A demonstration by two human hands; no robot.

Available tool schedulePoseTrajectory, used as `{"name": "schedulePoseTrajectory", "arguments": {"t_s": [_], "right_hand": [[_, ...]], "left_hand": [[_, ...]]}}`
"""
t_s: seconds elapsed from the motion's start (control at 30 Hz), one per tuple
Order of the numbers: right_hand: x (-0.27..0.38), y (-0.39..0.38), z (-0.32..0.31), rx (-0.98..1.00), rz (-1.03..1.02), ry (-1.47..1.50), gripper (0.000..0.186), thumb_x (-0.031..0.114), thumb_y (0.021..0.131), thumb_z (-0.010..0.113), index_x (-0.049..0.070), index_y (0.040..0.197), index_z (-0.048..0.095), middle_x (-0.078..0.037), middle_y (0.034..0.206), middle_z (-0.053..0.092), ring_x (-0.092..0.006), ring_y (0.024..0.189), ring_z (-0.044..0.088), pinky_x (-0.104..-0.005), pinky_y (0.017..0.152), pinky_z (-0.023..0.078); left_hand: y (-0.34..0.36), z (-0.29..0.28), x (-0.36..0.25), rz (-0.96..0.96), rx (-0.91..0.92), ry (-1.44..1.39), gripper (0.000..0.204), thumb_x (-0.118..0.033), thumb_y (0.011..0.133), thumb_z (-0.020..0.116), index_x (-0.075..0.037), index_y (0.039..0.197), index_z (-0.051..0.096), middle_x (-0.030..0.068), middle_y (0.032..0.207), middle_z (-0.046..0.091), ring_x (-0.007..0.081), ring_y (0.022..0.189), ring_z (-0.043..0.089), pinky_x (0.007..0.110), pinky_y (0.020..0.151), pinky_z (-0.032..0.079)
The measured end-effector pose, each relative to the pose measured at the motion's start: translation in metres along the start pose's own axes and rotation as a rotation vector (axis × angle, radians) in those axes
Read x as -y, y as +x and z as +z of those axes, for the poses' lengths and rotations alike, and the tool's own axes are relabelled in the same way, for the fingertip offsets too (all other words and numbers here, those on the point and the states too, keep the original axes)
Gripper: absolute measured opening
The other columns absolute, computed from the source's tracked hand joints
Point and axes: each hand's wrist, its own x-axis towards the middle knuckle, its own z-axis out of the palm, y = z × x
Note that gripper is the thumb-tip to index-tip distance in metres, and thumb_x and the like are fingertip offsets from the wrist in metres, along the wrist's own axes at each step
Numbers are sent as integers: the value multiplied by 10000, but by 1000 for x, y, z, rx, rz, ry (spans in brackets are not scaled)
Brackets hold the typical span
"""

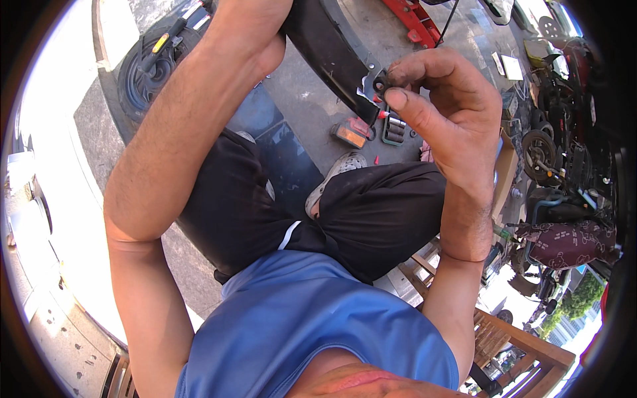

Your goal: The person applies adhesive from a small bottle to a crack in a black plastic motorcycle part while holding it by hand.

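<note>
A long, curved black plastic panel [335, 56], much like a vehicle fender, runs down from the upper edge to above the ground. Beside its upper part is my left hand [255, 30]; the picture's edge cuts it off and its fingers do not show. My right hand [454, 99] is at the panel's lower end, thumb and forefinger closed on a small black piece with a round hole [379, 85]. That piece meets the panel's edge, but whether it is fixed there I cannot tell. A pale, torn-looking patch marks the panel's lower end.
On the ground below lie an orange-and-red light [352, 134] and a case of sockets [394, 129]. To the left lies a wheel [149, 83] with a yellow-and-black tool [160, 45] on it. Red metal equipment [415, 23] stands ahead. Motorcycle parts and a wooden chair [531, 345] are at right.
</note>
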Motion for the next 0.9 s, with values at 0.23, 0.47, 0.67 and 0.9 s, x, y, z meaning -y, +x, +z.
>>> {"name": "schedulePoseTrajectory", "arguments": {"t_s": [0.23, 0.47, 0.67, 0.9], "right_hand": [[1, 0, 1, 10, 3, 0, 260, -45, 858, 800, -38, 1095, 692, -71, 1027, 699, -133, 923, 646, -280, 840, 530], [-4, 3, 5, -21, -66, 21, 199, -34, 862, 764, -15, 1057, 727, -28, 929, 721, -54, 790, 611, -228, 683, 460], [-3, 2, 6, -17, -57, 31, 202, -30, 862, 762, -14, 1060, 728, -30, 941, 726, -55, 789, 616, -225, 695, 470], [-5, 3, 6, 2, -46, 25, 208, -27, 866, 764, -14, 1070, 725, -33, 947, 731, -54, 804, 625, -225, 696, 471]], "left_hand": [[0, -1, -2, -41, 36, -6, 377, -399, 1009, 664, -72, 1193, 705, 59, 1081, 763, 176, 934, 708, 325, 891, 549], [-4, 2, -1, -6, 9, 14, 388, -402, 1011, 663, -60, 1190, 704, 63, 1083, 761, 177, 937, 706, 323, 891, 550], [-1, -2, -3, -19, 76, -46, 382, -382, 1018, 659, -55, 1214, 694, 60, 1113, 754, 170, 960, 698, 323, 901, 549], [-3, -2, -4, -15, 116, -47, 397, -383, 1022, 653, -52, 1238, 685, 66, 1123, 753, 173, 974, 698, 323, 915, 546]]}}
